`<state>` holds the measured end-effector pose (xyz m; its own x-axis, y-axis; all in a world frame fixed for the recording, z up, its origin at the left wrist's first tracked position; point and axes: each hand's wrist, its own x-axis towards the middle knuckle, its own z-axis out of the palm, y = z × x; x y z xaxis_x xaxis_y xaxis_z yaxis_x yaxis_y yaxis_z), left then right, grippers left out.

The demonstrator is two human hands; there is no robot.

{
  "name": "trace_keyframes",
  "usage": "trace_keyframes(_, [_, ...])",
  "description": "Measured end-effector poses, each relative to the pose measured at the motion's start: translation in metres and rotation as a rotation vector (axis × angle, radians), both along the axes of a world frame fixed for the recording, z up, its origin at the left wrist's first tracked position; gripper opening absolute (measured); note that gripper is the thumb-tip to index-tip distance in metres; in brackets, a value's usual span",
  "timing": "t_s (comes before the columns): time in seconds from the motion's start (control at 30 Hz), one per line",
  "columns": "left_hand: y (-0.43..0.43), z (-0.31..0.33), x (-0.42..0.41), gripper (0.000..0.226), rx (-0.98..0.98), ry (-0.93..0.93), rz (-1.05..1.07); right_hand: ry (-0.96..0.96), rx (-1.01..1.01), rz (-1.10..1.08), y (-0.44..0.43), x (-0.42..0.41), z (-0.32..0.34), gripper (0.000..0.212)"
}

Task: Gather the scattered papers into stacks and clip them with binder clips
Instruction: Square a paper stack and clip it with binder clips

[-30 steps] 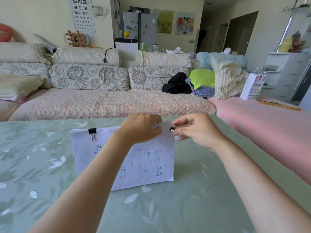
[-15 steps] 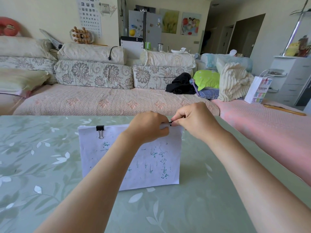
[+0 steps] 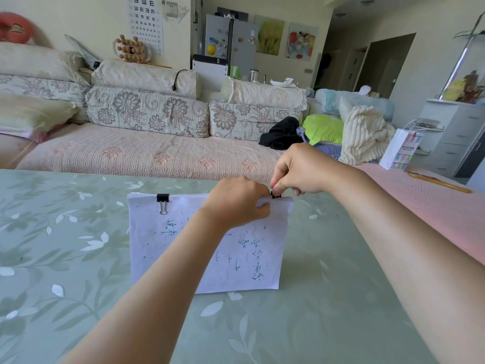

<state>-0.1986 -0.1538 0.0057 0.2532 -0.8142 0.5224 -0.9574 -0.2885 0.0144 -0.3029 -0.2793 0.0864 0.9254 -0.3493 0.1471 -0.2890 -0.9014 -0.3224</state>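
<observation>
Table (image 3: 341, 298), green leaf-print top, fills lower frame. Paper stack (image 3: 162, 253) at centre frame, lower edge on the table, top edge raised; blue-green handwriting on the front sheet. Left hand (image 3: 233, 203) at the stack's top edge, right of centre: fingers curled over the edge, thumb on the front sheet, gripping the stack. Right hand (image 3: 304, 169) just above the stack's upper right corner, fingers curled, pinching a black binder clip (image 3: 275, 195) that touches the top edge. Another binder clip (image 3: 162, 202) is clamped on the upper left edge, its silver handle flat against the sheet.
</observation>
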Motion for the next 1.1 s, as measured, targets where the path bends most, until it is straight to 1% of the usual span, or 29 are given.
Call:
trace_keyframes(0.1, [0.001, 0.000, -0.001, 0.031, 0.000, 0.014, 0.016, 0.072, 0.011, 0.002, 0.002, 0.003, 0.004, 0.009])
trace_keyframes(0.27, [0.001, 0.001, 0.000, 0.029, 0.009, 0.046, 0.026, 0.087, 0.028, 0.004, 0.002, 0.003, 0.005, 0.008])
trace_keyframes(0.5, [0.001, 0.001, -0.001, 0.027, 0.016, 0.082, 0.038, 0.013, 0.055, 0.003, 0.000, 0.003, -0.009, 0.010])
trace_keyframes(0.73, [0.003, -0.001, -0.004, 0.032, 0.008, -0.026, 0.042, 0.111, 0.137, -0.009, -0.007, 0.006, -0.001, 0.013])
trace_keyframes(0.83, [0.002, -0.001, -0.006, 0.032, 0.008, -0.030, 0.062, 0.171, 0.119, 0.000, -0.006, 0.011, 0.003, 0.011])
trace_keyframes(0.93, [0.002, 0.000, -0.005, 0.032, 0.013, -0.002, 0.067, 0.192, 0.082, -0.002, -0.004, 0.015, 0.006, 0.007])
trace_keyframes(1.1, [0.002, 0.001, -0.004, 0.031, 0.015, 0.029, 0.062, 0.229, 0.041, -0.010, -0.003, 0.021, 0.009, 0.009])
